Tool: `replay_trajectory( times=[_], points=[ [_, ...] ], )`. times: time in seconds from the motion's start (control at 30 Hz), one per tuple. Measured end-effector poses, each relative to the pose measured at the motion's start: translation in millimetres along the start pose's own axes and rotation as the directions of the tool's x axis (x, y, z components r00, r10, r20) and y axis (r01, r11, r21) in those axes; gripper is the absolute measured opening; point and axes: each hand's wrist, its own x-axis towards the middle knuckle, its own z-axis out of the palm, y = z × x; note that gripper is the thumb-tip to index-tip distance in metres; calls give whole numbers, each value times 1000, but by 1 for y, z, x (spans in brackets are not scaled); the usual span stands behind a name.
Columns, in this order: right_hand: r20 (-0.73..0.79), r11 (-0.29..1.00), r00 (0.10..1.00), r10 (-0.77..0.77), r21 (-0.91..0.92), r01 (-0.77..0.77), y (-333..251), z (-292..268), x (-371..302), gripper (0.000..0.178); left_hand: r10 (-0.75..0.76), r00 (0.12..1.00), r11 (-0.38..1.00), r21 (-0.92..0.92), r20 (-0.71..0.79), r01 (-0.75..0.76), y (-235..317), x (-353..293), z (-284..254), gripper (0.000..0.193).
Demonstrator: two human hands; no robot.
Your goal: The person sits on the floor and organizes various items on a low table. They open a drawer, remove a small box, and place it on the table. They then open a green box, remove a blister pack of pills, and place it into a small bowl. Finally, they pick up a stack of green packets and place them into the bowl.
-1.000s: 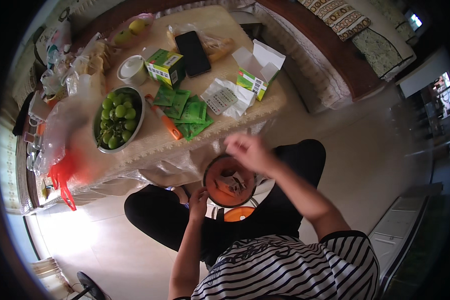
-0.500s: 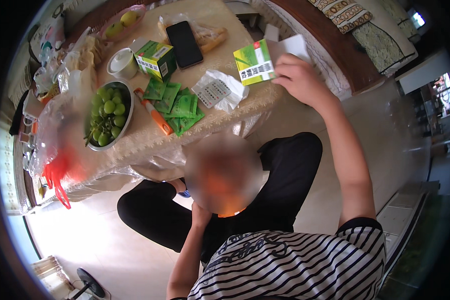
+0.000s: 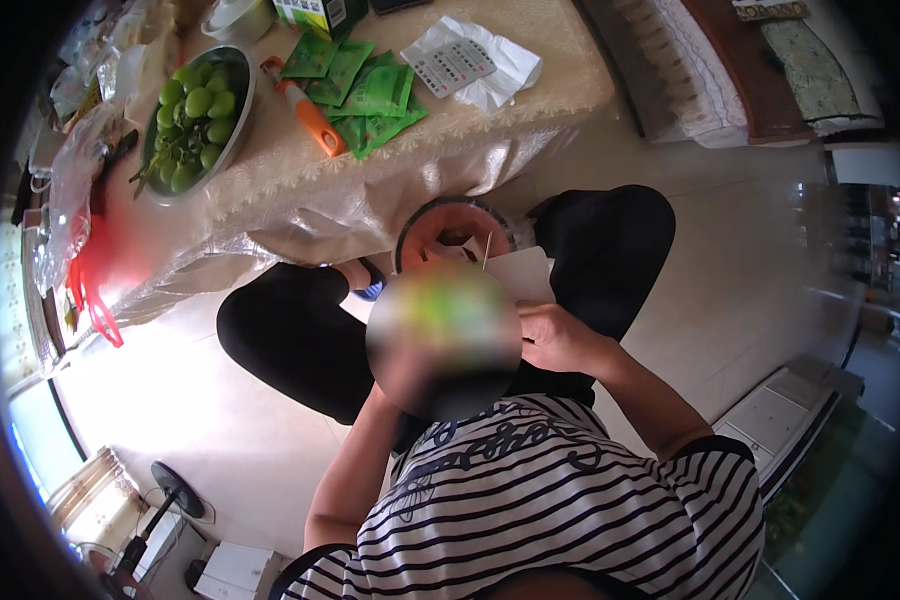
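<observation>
Over my lap, my right hand (image 3: pixel 568 340) grips the right side of a small cardboard box, whose white open flap (image 3: pixel 523 275) sticks up beyond my fingers. A round blur covers the rest of the box, leaving only green and yellow patches. My left hand (image 3: pixel 398 380) reaches to the box's left side, but the blur hides its fingers. Just beyond the box, between my knees, stands a round bin (image 3: pixel 420 222) with a dark rim and reddish inside. Pieces of paper or card lie in it.
On the cloth-covered table (image 3: pixel 510 130) lie several green sachets (image 3: pixel 375 92), an orange-handled tool (image 3: pixel 315 122) and crumpled white paper with a printed piece (image 3: pixel 460 62). Green grapes (image 3: pixel 195 115) fill a metal bowl (image 3: pixel 242 112). Another green box (image 3: pixel 315 15) stands farther back. A fan (image 3: pixel 175 490) stands lower left.
My right hand has brought the green box from the table's right edge down to my lap, beside my left hand. The orange thing near my left hand no longer shows there. The view has tilted down.
</observation>
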Motion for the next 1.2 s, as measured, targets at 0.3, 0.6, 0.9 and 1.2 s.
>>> replay_trajectory(
  times=[0.3, 0.6, 0.9, 1.2],
  points=[
    [8, 661, 942, 336, 710, -242, 26, 16, 9, 29, 318, 948, 705, 664, 20, -250, 15, 5, 3, 67],
    [140, 230, 901, 412, 940, -252, 45, 15, 2, 55, 157, 987, 953, 268, -42, -140, 79, 7, 25, 80],
    [156, 351, 895, 419, 881, -318, 27, 10, 12, 38, 154, 973, 936, 341, -171, -88, 52, 5, 18, 81],
    [315, 492, 885, 342, 743, -455, -16, 19, 30, 39, 8, 999, 985, -171, -48, -16, 23, -13, 0, 73]
  ],
)
